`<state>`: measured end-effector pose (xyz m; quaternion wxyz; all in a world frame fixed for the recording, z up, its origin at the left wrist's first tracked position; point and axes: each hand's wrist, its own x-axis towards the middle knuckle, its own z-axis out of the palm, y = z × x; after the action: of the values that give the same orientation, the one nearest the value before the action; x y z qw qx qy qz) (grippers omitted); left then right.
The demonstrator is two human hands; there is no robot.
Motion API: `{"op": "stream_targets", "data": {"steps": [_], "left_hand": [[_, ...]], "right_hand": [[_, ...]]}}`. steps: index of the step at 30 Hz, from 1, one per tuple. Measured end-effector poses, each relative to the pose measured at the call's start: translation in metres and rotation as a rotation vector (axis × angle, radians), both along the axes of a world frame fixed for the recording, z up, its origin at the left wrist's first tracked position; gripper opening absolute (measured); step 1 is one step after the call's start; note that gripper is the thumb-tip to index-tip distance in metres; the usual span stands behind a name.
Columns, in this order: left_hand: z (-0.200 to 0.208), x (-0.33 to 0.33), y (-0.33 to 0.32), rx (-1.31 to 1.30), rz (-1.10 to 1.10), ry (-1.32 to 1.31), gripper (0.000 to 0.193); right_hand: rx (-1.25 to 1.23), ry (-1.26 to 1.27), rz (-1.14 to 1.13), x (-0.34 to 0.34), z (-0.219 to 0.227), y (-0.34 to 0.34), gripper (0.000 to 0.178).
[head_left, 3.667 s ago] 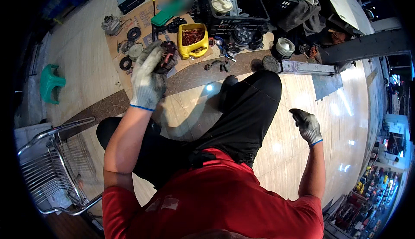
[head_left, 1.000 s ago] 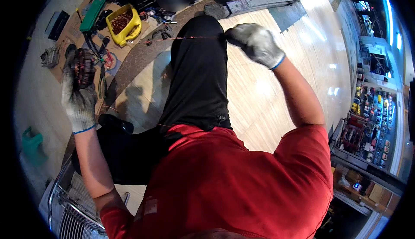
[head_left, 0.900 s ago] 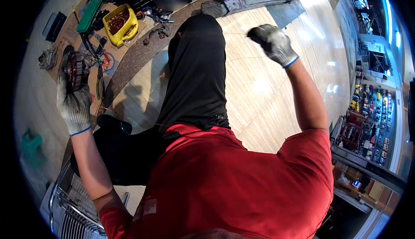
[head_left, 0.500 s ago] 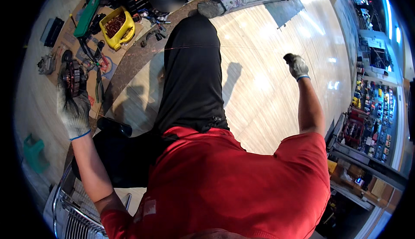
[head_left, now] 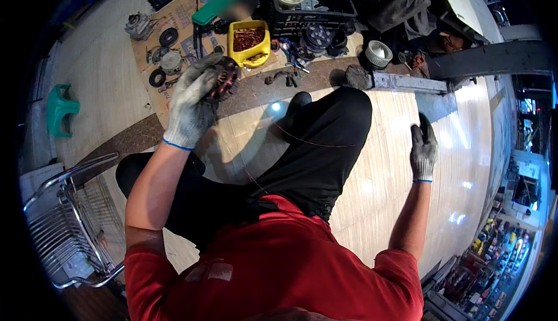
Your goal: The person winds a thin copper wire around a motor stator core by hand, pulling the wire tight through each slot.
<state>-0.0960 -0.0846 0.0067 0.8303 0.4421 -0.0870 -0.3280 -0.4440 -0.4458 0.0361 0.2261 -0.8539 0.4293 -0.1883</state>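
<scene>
Copper-wound ring (head_left: 224,80) is in the left hand (head_left: 193,100), out in front of the left knee, raised above the floor. Nearest the body, a thin copper-coloured strand (head_left: 317,144) runs over the right thigh; whether it joins the ring I cannot tell.

The left grip is closed on the ring, which lies to the right of the palm and fingers. Being round, it has no clear long axis; its longer visible span runs away from the body, far end leaning right.

The right hand (head_left: 423,151) is well apart, beyond the right knee, fingers extended and parted, with nothing visible in its grip. From there the ring lies leftward and slightly farther forward.

Just beyond the ring, a yellow container (head_left: 266,47) of reddish scraps (head_left: 248,39) stands on cardboard (head_left: 185,14); farther off is a black crate (head_left: 334,22).
</scene>
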Motion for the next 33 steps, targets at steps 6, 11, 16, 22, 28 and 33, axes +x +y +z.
{"op": "stream_targets", "data": {"steps": [6,11,16,22,28,33], "left_hand": [[0.008,-0.005,0.0,0.005,-0.048,0.021,0.058],[0.014,-0.002,0.002,0.081,-0.129,-0.113,0.046],[0.018,-0.004,0.012,0.041,-0.164,-0.106,0.045],[0.036,-0.007,0.01,0.173,-0.192,-0.177,0.044],[0.023,-0.004,0.006,0.416,-0.007,-0.348,0.041],[0.002,0.003,-0.005,0.133,0.238,-0.029,0.034]], "right_hand": [[0.101,-0.077,0.664,0.183,0.052,0.162,0.05],[0.364,0.192,0.864,0.246,0.016,0.179,0.04],[0.284,0.136,0.921,0.257,0.023,0.178,0.032],[-0.106,0.211,0.798,0.243,0.025,0.18,0.028],[-0.39,0.07,0.961,0.217,0.047,0.19,0.027],[-0.527,0.264,1.011,0.19,0.02,0.2,0.018]]}}
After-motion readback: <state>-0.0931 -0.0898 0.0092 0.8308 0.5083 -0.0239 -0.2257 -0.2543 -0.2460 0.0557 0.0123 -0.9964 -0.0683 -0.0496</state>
